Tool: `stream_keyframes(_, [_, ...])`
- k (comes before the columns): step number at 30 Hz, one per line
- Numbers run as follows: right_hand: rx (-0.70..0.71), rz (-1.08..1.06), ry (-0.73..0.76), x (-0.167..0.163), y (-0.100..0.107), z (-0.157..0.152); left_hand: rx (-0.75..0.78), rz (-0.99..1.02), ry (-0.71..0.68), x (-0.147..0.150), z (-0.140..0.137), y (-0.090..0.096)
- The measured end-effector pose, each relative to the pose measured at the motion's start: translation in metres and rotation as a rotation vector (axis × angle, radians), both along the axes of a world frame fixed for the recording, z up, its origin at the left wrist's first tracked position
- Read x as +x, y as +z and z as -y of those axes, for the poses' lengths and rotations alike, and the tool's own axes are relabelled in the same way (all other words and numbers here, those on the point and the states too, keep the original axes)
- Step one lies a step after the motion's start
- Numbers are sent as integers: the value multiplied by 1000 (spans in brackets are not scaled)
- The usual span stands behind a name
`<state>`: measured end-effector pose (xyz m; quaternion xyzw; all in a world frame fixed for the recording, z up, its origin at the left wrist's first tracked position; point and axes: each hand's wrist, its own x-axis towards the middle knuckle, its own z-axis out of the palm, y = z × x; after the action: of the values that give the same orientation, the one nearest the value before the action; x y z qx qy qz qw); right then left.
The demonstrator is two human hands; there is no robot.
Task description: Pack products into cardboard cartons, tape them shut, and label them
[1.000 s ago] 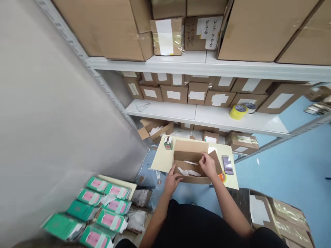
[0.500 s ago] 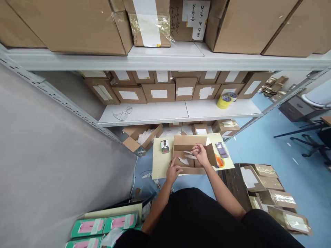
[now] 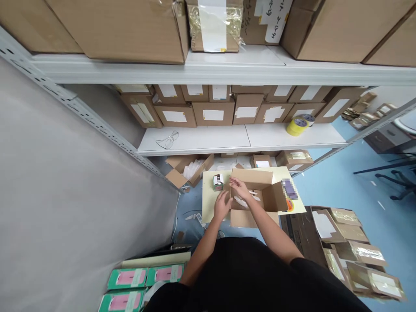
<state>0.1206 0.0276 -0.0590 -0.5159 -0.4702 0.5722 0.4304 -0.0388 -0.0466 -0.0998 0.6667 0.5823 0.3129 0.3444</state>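
Note:
An open cardboard box (image 3: 242, 219) with its flaps folded out stands on a pale yellow tabletop (image 3: 211, 211). Several thin white pieces (image 3: 241, 202) lie on its floor, partly behind my right forearm. At the box's left side, my left hand (image 3: 222, 205) has its fingers apart and holds nothing that I can see. My right hand (image 3: 239, 187) reaches over the box to the far left corner, fingers stretched out and near the left wall. Whether either hand touches the cardboard is unclear. Left of the box sits a small green and white carton (image 3: 218, 182).
Orange-handled scissors (image 3: 289, 204) and a blurred purple item (image 3: 289, 189) lie right of the box. Glasses (image 3: 168, 140) and yellow tape rolls (image 3: 297, 126) rest on the shelf (image 3: 201, 139). Taped boxes (image 3: 364, 251) are stacked at the right, green-pink packages (image 3: 126, 277) at lower left.
My right hand has moved from over the white pieces to the box's far left corner. My left hand has come off the near left edge. The box's front flap now lies folded outward.

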Motion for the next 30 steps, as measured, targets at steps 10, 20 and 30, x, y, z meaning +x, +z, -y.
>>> stream_keyframes(10, [-224,104,69,-71,-30,-32,-253,61,355,-53,-99,-7])
stream_keyframes(20, [-360,-55,49,-74,-28,-18,-246,-144,434,-54,-103,-15])
stream_keyframes(30, [-300,-77,44,-62,-14,-10,-131,-179,517,-95,-96,28])
